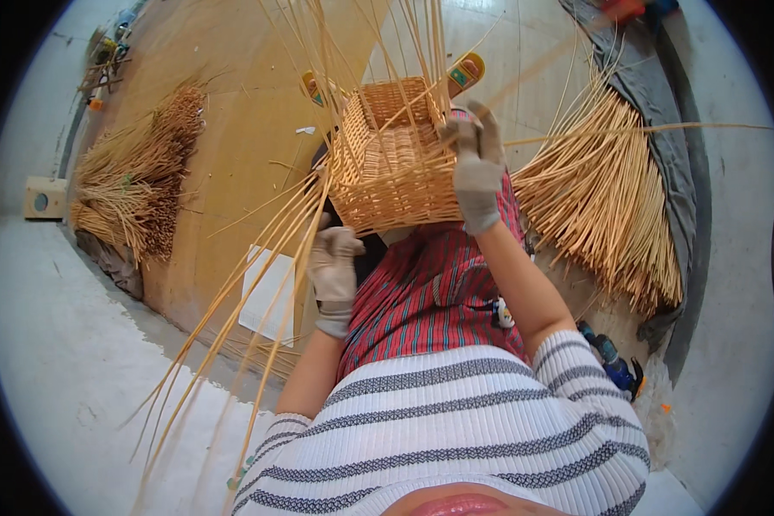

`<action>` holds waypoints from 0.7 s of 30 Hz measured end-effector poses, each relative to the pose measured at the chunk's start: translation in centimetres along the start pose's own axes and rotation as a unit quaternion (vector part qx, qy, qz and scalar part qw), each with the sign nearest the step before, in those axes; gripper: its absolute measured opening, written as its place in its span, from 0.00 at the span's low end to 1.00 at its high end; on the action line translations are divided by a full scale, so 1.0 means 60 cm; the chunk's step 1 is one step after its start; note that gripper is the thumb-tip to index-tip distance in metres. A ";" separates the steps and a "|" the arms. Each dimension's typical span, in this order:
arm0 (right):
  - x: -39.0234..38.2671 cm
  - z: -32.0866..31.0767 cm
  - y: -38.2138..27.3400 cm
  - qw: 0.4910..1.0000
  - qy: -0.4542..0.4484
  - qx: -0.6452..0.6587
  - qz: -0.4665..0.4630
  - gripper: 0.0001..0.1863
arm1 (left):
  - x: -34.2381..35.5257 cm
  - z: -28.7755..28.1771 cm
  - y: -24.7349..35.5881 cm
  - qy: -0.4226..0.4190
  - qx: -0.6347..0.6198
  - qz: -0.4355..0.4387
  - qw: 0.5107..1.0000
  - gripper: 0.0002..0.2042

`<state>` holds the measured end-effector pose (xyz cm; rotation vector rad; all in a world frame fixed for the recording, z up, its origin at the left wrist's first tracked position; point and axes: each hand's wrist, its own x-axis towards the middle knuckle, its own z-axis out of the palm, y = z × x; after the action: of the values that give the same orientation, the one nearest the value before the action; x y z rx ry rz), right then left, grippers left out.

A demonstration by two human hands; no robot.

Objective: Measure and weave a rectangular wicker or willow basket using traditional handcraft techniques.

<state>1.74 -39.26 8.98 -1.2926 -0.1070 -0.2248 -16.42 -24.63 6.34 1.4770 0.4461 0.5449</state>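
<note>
A rectangular woven wicker basket [397,205] rests tilted at my lap, its hollow facing up. Long loose wicker strands [258,251] fan out from its left corner, and others rise from its far side. My right hand [476,170], in a pale work glove, is closed at the basket's right edge. A long wicker strand [602,136] runs through it and stretches far to the right. My left hand [334,265], gloved too, is curled just below the near left corner, beside the loose strands. Its fingertips are partly hidden, so what they hold cannot be made out.
Left on the floor lies a brownish bundle of wicker rods [146,176]; a larger pale bundle [611,193] lies right, along a grey cloth [671,155]. A white sheet [268,297] lies near my left arm. A blue-black tool [612,361] is beside my right elbow.
</note>
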 end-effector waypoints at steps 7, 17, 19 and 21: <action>-0.025 -0.059 0.063 0.992 -0.045 0.117 0.031 0.09 | 0.109 0.089 -0.024 -0.085 0.174 -0.046 0.980 0.34; 0.004 -0.037 0.039 0.990 -0.134 -0.025 0.044 0.13 | 0.150 0.078 -0.041 -0.126 0.036 -0.242 0.961 0.20; 0.043 0.009 0.017 0.959 -0.233 -0.146 -0.063 0.25 | 0.160 0.081 -0.062 -0.131 -0.040 -0.256 0.957 0.13; 0.104 0.114 0.014 0.860 -0.260 -0.309 -0.311 0.37 | 0.155 0.095 -0.081 -0.081 -0.062 -0.210 0.972 0.10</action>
<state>8.33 -33.14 11.35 -1.9113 -0.9974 -0.4815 -5.25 -23.74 2.22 1.2479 0.5663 0.1134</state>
